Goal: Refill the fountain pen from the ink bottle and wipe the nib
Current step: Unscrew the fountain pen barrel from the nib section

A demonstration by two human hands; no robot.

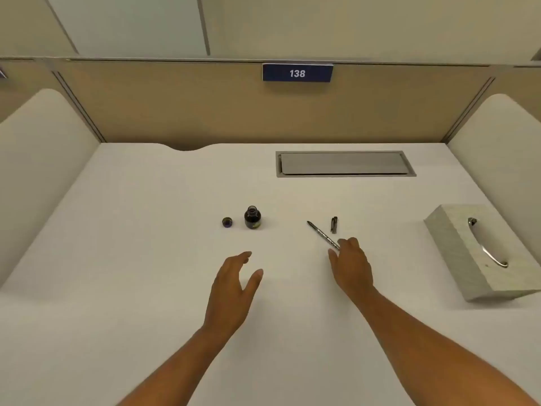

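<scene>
The open ink bottle (252, 218), dark glass, stands upright at the middle of the white desk (146, 230). Its small round cap (227, 222) lies just left of it. The uncapped fountain pen (322, 234) slants with its nib pointing far-left; its rear end sits between the thumb and fingers of my right hand (351, 265). The pen's cap (334, 224) lies just beyond the pen, to its right. My left hand (234, 285) hovers open, fingers spread, a little nearer than the bottle, holding nothing.
A pale tissue box (456, 244) with a metal-rimmed slot lies at the right edge of the desk. A grey cable hatch (345, 164) is set into the desk at the back. Beige partitions close the back and both sides.
</scene>
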